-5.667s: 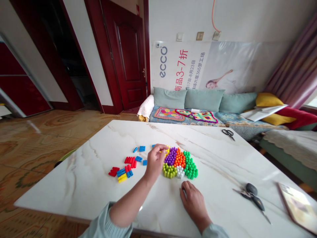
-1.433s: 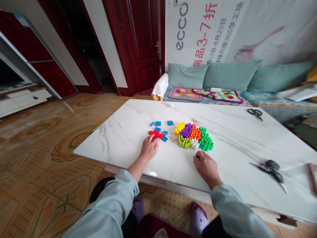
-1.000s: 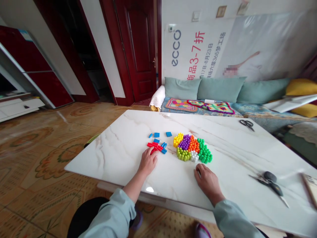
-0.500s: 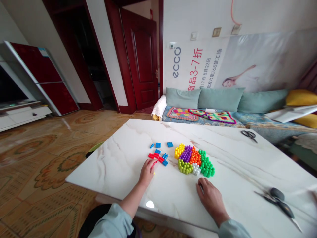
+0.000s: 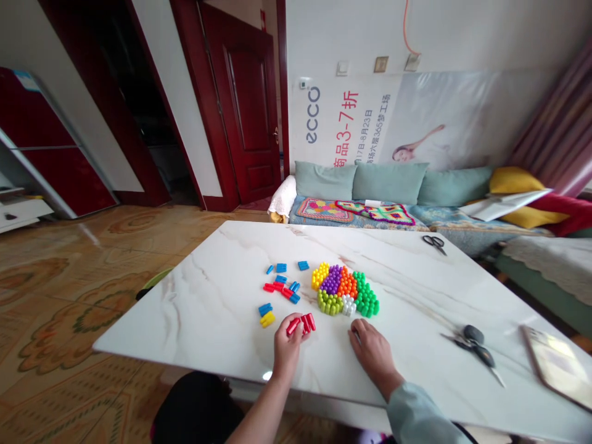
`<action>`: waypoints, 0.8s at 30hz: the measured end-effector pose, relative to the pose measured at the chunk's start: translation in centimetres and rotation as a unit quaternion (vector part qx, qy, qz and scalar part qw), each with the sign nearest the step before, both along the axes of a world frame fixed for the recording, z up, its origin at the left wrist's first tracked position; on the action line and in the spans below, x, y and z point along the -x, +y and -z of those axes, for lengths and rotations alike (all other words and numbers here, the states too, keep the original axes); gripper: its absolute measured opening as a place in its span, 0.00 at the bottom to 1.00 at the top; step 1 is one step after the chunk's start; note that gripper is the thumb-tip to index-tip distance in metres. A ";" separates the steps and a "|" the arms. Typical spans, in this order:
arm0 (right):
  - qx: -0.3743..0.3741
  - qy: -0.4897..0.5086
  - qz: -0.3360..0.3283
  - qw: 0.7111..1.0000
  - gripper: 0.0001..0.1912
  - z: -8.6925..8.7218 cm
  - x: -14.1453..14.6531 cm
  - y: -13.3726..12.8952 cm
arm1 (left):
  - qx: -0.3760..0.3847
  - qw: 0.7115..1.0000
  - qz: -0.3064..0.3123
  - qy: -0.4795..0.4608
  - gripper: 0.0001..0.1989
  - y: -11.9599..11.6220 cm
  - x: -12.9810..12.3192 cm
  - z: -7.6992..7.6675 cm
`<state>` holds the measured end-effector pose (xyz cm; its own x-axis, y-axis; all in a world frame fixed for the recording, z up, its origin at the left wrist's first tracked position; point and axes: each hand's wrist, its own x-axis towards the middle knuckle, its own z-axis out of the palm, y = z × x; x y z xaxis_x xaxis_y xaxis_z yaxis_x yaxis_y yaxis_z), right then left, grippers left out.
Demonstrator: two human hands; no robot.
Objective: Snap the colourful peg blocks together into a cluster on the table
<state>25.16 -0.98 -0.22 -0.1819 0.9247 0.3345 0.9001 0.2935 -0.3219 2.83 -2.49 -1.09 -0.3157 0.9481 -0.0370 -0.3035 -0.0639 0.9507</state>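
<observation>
My left hand is over the near part of the table, its fingers closed on small red plastic tubes. My right hand rests on the tabletop to the right, fingers curled; anything under them is hidden. Just beyond it stands a cluster of upright bead-like pieces: yellow, purple, orange, green, olive and white. Left of the cluster lie loose red pieces and blue pieces. Nearer my left hand, a yellow piece touches or nearly touches a blue one.
The white marbled table has black-handled scissors at right and a second pair near its far edge. A phone-like flat object lies at the right edge. Behind stands a sofa with cushions.
My left hand has moved from the loose red and blue pieces toward me and right, now with red tubes in its fingers. The view has turned right; my right hand stays near the cluster.
</observation>
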 end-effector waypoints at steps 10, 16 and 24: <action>0.098 0.322 -0.034 0.941 0.15 -0.3 8.7 -2.2 | -0.044 0.983 0.022 0.176 0.16 -0.8 0.1 -0.6; 0.084 0.402 -0.001 0.912 0.17 -0.1 8.7 -2.9 | 0.010 0.993 0.075 0.088 0.25 -0.7 -0.5 -0.9; 0.054 0.436 0.055 0.897 0.13 0.4 8.4 -2.5 | -0.006 0.980 0.048 0.193 0.21 0.0 -0.6 -1.4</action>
<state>16.78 -3.50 -0.64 0.1989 0.9564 0.2136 0.3146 0.1441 -0.9382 3.47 -2.46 0.33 -0.2125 0.9740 0.0788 0.0738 -0.0644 0.9952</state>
